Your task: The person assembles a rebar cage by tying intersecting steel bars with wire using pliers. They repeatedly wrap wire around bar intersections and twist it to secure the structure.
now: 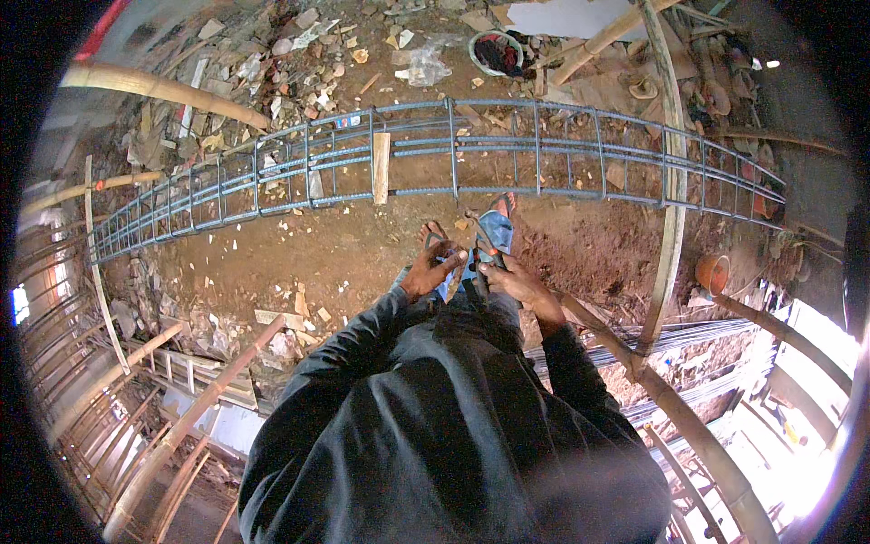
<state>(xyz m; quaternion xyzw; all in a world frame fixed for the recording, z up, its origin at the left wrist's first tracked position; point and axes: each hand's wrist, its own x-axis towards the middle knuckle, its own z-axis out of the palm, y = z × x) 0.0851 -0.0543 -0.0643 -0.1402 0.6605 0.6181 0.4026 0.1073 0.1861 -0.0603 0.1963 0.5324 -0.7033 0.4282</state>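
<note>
My two hands are close together in front of my body, over my sandaled feet. My right hand [521,285] is closed around a dark hand tool [481,276] with a narrow handle; its exact kind is hard to make out. The fingers of my left hand [431,273] are bent and pinched together beside it; what they hold, if anything, is too small to name. A crumpled blue piece [495,232] shows just beyond the tool, near my right foot. Past my feet lies a long cage of steel rebar [453,152] with stirrups, stretching across the view.
A wooden stick [381,169] rests across the cage. Wooden poles [669,245] and bamboo [698,435] stand at the right. Rubble [317,68] and a bucket [496,54] lie beyond the cage. An orange pail [713,273] sits at the right, near bundled steel bars [689,335].
</note>
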